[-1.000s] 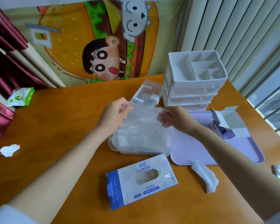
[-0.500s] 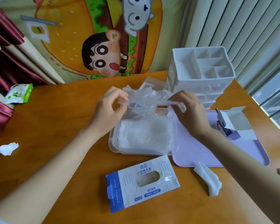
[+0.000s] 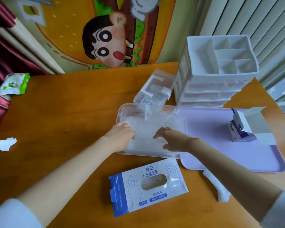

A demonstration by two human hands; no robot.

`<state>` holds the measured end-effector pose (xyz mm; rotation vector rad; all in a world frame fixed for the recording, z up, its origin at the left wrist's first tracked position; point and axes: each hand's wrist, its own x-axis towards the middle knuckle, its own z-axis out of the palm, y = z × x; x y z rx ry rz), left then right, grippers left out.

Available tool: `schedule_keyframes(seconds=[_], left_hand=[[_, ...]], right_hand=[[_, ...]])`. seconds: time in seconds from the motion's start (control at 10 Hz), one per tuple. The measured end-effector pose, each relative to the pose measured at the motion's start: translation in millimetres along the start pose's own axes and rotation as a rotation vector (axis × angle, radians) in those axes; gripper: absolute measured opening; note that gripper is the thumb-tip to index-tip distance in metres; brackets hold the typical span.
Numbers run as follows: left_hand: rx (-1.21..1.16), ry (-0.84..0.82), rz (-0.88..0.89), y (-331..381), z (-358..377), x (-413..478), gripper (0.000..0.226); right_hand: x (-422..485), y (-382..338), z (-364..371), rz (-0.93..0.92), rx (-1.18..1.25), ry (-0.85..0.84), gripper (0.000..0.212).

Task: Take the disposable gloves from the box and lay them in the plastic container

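Gloves [image 3: 146, 134] in plastic container [image 3: 122, 111] | right hand [image 3: 171, 140] flat, spread, pressing stack down, probably to settle it | left hand [image 3: 120, 137] at stack's edge, grip cannot be told

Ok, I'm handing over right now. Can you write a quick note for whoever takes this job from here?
Left hand: open, pressing on the gloves at the left side of the pile.
Right hand: open, pressing flat on the same pile.
The gloves lie stacked in the plastic container; one loose piece sticks up at the back.
Glove box: flat on the table, nearer the person. I cannot tell whether it holds more.
Done: a pile is in. Left: flatten the stray piece and check the box.
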<state>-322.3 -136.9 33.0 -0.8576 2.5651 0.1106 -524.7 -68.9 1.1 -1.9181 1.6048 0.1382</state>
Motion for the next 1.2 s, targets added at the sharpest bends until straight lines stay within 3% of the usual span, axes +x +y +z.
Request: schedule_keyframes(seconds=[0.1, 0.2, 0.3, 0.4, 0.5, 0.7, 1.0, 1.2], left_hand=[[-0.157, 0.12, -0.045, 6.7, -4.0, 9.9, 0.044], [-0.194, 0.207, -0.089, 15.9, 1.7, 23.4, 0.042], [-0.141, 0.059, -0.121, 26.4, 17.1, 38.2, 0.05], [-0.165, -0.126, -0.137, 25.8, 30.6, 49.5, 0.061], [-0.123, -0.225, -0.12, 22.9, 40.1, 55.5, 0.069], [-0.238, -0.267, -0.141, 21.2, 54.3, 64.6, 0.077], [-0.32, -0.333, -0.135, 24.5, 50.9, 57.7, 0.083], [-0.404, -0.32, -0.173, 35.5, 44.9, 38.6, 0.069]], right_hand=[[-10.8, -4.9, -21.0, -0.001, 0.269, -0.069, 0.061], [-8.6, -14.0, -30.3, -0.014, 0.406, 0.325, 0.049], [7.7, -19.9, -12.6, 0.019, 0.215, 0.505, 0.033], [27.3, -12.3, 13.6, 0.143, -0.07, 0.18, 0.04], [36.5, -2.7, 24.4, 0.231, -0.249, 0.063, 0.057], [39.3, 6.8, 32.0, 0.23, -0.358, 0.0, 0.078], [34.0, 10.8, 34.0, 0.189, -0.378, 0.011, 0.069], [14.9, 7.9, 24.8, 0.165, -0.28, 0.028, 0.051]])
